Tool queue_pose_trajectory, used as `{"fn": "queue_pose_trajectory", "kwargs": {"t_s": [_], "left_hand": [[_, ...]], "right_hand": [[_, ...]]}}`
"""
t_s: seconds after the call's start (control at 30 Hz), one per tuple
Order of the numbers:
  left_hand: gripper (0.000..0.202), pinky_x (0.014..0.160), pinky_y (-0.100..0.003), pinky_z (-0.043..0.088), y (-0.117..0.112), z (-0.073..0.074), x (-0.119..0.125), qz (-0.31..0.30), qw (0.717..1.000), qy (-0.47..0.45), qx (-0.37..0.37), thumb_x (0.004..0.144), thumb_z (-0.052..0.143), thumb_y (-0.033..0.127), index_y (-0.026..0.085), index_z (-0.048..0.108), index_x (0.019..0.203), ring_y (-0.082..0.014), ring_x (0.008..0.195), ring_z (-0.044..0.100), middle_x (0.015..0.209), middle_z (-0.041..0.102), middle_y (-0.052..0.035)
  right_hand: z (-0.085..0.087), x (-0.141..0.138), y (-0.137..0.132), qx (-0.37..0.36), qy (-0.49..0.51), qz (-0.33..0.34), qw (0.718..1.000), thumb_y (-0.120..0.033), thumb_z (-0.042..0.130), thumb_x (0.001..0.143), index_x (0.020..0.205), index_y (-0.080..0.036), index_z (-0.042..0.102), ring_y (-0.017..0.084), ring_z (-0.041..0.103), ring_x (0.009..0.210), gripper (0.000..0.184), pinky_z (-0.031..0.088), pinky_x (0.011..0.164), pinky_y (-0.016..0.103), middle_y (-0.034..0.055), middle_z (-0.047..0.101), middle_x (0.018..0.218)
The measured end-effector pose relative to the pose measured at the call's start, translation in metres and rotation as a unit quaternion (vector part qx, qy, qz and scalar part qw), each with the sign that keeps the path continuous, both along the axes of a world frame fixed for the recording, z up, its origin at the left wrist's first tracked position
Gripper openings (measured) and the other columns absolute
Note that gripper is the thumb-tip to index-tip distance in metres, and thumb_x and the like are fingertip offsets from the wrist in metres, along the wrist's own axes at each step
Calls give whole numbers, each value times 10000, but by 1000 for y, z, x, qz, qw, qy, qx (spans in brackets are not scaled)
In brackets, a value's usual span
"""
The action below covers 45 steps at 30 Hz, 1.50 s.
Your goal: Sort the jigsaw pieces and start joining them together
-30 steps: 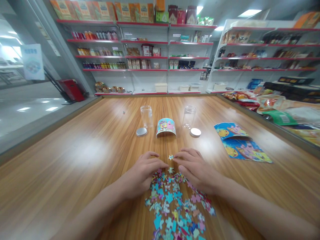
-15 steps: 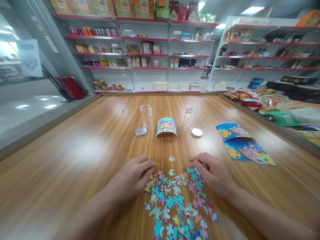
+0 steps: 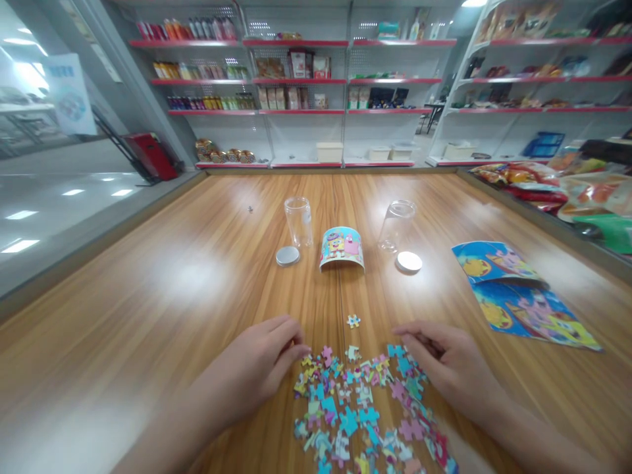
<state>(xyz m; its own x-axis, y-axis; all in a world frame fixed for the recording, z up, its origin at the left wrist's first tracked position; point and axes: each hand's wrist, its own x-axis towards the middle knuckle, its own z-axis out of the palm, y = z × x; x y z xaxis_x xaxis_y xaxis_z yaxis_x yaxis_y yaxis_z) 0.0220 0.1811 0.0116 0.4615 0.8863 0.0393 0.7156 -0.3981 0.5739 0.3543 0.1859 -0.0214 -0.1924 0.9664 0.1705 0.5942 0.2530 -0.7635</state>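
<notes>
A heap of small colourful jigsaw pieces (image 3: 360,408) lies on the wooden table (image 3: 148,296) right in front of me. My left hand (image 3: 261,365) rests at the heap's left edge, fingers curled loosely, fingertips touching the pieces. My right hand (image 3: 444,365) rests at the heap's right edge, fingers bent down onto the pieces. One single piece (image 3: 353,321) lies apart, just beyond the heap between both hands. Neither hand visibly holds anything.
Farther back stand two clear jars (image 3: 298,221) (image 3: 395,226), each with a round lid (image 3: 287,256) (image 3: 409,262) beside it, and a curved cartoon label (image 3: 342,247) between them. Two printed picture sheets (image 3: 518,293) lie at right. Snack bags (image 3: 543,184) and store shelves (image 3: 296,79) line the edges.
Both hands have pulled apart from the single piece and back to the heap's two sides. The single piece stays on the table. The view has tilted down a little.
</notes>
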Motion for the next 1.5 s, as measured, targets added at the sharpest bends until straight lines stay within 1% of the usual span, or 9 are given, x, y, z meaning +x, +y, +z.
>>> {"fn": "queue_pose_trajectory", "kwargs": {"t_s": [0.33,0.6,0.83,0.97,1.07,1.17,1.33,1.4,1.5], "left_hand": [[70,751,-263,426,1,19,-10,-82,990,46,-108,938,613,206,196,635,871,-146,839,597,907,637,-1],[44,769,-272,419,-1,18,-2,-118,983,75,-120,939,583,193,210,624,944,-162,896,566,977,598,-14],[33,728,-276,423,-3,20,-5,-88,986,65,-125,894,607,195,190,594,924,-153,819,563,942,611,-16],[65,636,-245,396,0,8,-5,-65,994,8,-88,924,575,203,188,638,920,-117,680,538,792,625,8],[157,642,-237,430,17,-7,5,-14,992,-118,-51,958,580,286,193,705,981,-116,697,574,835,685,-12],[163,718,-250,495,50,-19,23,39,959,-277,-37,881,698,312,158,747,900,-147,779,651,870,736,-49],[237,697,-243,522,102,-26,50,59,939,-340,-6,875,701,362,137,717,948,-139,758,661,900,741,-64],[236,680,-235,517,110,-28,54,40,940,-339,-12,856,723,359,133,721,924,-135,740,657,865,737,-59],[218,709,-233,519,110,-31,55,12,945,-326,-26,835,752,332,136,728,927,-138,771,666,869,739,-57]], "right_hand": [[5,-5,0,1,-29,19,999,-368,552,954,956,-182,757,141,559,537,276,438,518,255,16,631,632],[7,-9,2,19,-40,28,999,-328,574,942,947,-208,757,127,546,554,219,404,538,251,4,628,648],[6,-14,5,27,-28,39,998,-301,586,929,942,-216,756,151,624,653,191,463,617,261,27,699,756],[0,-11,12,-11,23,30,999,-328,579,930,934,-198,750,150,606,622,215,446,575,257,29,689,735],[-3,-12,32,-20,51,12,998,-349,546,942,923,-161,731,136,541,568,264,392,523,250,22,630,667],[-1,-24,60,-4,34,70,997,-349,564,925,937,-155,717,123,520,585,247,379,546,243,3,591,663],[6,-48,88,25,-4,151,988,-343,790,738,856,-198,724,91,446,555,198,336,582,235,-62,498,584],[6,-51,89,35,-11,155,987,-298,783,740,822,-196,715,87,448,555,148,324,584,234,-61,504,585],[5,-49,88,34,-4,164,986,-269,741,785,935,-198,711,86,464,553,169,331,570,229,-55,544,621]]}}
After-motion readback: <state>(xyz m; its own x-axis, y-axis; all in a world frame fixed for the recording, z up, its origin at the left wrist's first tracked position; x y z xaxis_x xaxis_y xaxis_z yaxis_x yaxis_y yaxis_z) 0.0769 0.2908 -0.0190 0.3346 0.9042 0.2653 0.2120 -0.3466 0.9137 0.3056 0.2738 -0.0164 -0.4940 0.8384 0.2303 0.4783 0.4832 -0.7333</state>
